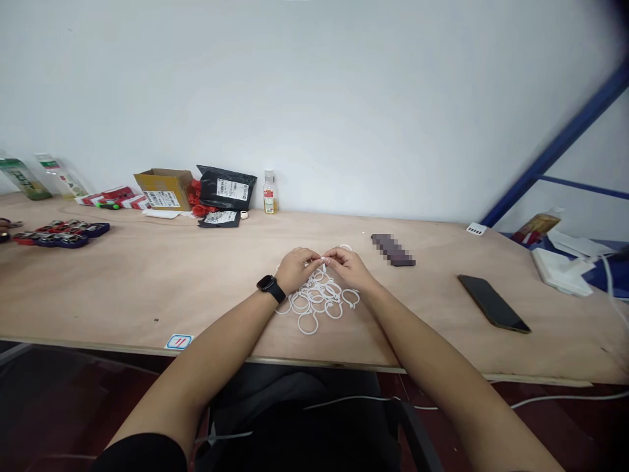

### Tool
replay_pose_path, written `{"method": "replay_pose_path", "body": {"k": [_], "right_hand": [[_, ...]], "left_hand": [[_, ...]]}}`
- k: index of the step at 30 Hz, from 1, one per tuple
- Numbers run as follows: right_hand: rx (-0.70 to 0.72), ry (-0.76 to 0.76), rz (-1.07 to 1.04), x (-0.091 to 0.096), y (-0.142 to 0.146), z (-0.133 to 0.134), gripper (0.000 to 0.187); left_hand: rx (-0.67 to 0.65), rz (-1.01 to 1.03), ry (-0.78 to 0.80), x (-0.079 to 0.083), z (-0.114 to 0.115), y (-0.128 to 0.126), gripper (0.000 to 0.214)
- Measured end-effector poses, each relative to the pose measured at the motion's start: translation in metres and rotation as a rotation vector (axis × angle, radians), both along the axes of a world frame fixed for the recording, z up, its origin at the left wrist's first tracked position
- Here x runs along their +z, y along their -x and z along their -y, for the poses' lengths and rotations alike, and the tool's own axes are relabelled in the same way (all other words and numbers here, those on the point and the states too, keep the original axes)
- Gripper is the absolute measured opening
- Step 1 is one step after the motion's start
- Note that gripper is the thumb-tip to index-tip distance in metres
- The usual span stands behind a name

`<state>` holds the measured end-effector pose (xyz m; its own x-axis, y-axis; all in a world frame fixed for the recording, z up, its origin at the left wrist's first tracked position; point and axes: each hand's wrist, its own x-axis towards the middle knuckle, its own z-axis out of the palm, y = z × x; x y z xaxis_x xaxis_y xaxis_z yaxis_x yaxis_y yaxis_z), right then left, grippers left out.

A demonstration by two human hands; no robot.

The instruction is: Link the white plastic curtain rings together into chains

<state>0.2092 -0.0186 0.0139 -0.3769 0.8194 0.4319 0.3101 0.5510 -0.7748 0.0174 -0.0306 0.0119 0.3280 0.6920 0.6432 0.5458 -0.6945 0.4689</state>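
Both hands meet above a loose pile of white plastic rings (pixel 317 298) that look like curtain rings, each with a small tab or clasp. The fingertips of my left hand (pixel 299 267) are pinched together on a small white piece (pixel 324 265), seemingly one of these rings. My right hand (pixel 350 267) pinches the same piece from the other side. Fingers cover most of it, so its full shape is hidden. Another white ring (pixel 346 247) shows partly behind my right hand. A black watch (pixel 270 286) is on my left wrist.
A phone (pixel 494 303) and a dark blurred-out item (pixel 393 250) lie to the right. At the back stand a cardboard box (pixel 164 190), a black parcel bag (pixel 227 189) and a small bottle (pixel 270 193). Dark blue and red items (pixel 63 233) lie left. A white box (pixel 561 272) sits far right.
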Motion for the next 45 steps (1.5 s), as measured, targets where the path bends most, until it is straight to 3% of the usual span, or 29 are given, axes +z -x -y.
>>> {"method": "replay_pose_path", "body": {"k": [9,12,16,19,24,27,32,36,39,42,45], "right_hand": [[0.015,0.017,0.013,0.0,0.003,0.001,0.025],[-0.093,-0.06,0.088,0.003,0.003,0.002,0.024],[-0.316,-0.197,0.368,0.007,-0.007,-0.001,0.021],[-0.456,-0.207,0.515,0.004,-0.02,-0.01,0.02],[-0.544,-0.101,0.587,0.004,-0.045,-0.023,0.027],[-0.486,0.014,0.708,0.012,-0.058,-0.024,0.021],[-0.368,0.237,0.854,0.017,-0.068,-0.022,0.038],[-0.274,0.251,0.845,0.015,-0.061,-0.018,0.034],[-0.317,0.119,0.774,0.014,-0.049,-0.015,0.019],[-0.257,-0.026,0.492,0.01,-0.035,-0.012,0.017],[-0.165,-0.021,0.21,0.002,-0.018,-0.009,0.028]], "left_hand": [[-0.051,-0.06,0.01,-0.001,-0.002,0.0,0.022],[-0.005,-0.049,0.037,-0.001,-0.003,-0.001,0.02],[0.026,-0.122,0.099,-0.006,-0.005,0.001,0.019],[0.047,-0.217,0.126,-0.011,-0.007,0.002,0.018],[0.06,-0.305,0.157,-0.016,-0.009,0.002,0.019],[0.069,-0.31,0.162,-0.017,-0.009,0.001,0.02],[0.071,-0.296,0.168,-0.015,-0.008,0.001,0.021],[0.068,-0.262,0.154,-0.013,-0.007,0.0,0.02],[0.053,-0.234,0.142,-0.011,-0.005,0.0,0.019],[0.044,-0.18,0.113,-0.008,-0.005,0.0,0.022],[0.027,-0.125,0.068,-0.005,-0.004,0.0,0.023]]}}
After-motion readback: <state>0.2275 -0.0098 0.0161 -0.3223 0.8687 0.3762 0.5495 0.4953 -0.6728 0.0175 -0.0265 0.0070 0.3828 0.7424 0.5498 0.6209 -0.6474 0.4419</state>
